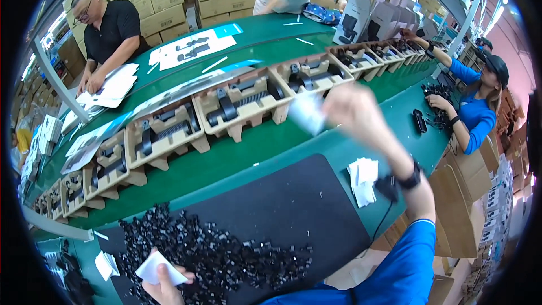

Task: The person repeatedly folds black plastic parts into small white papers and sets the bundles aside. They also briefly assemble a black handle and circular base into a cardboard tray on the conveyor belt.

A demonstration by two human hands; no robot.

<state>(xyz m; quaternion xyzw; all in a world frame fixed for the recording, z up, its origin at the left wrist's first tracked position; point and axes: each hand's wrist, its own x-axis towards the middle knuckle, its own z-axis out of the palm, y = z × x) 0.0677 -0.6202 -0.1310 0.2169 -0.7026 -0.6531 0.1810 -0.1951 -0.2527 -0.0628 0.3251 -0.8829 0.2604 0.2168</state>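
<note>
Low on the left, my left hand (164, 291) grips a small white paper slip (161, 269), thumb on top. Beneath it spreads a pile of small black plastic parts (214, 248) on a black mat (282, 192). My right hand (355, 107), smeared by motion and wearing a black wristband, reaches over the line of trays. A blurred white piece (306, 114), seemingly paper, is at its fingertips. Just beyond are brown molded pulp trays (276, 114) holding black parts, including a cylinder and a ribbed piece.
White paper stacks lie by the mat's right edge (363, 181) and left edge (106, 264). The trays run along the green conveyor (226, 155). Across it, a person in black (113, 28) handles sheets; at right, a person in blue (477, 107) handles black cables. Grey metal posts (56, 79) stand left.
</note>
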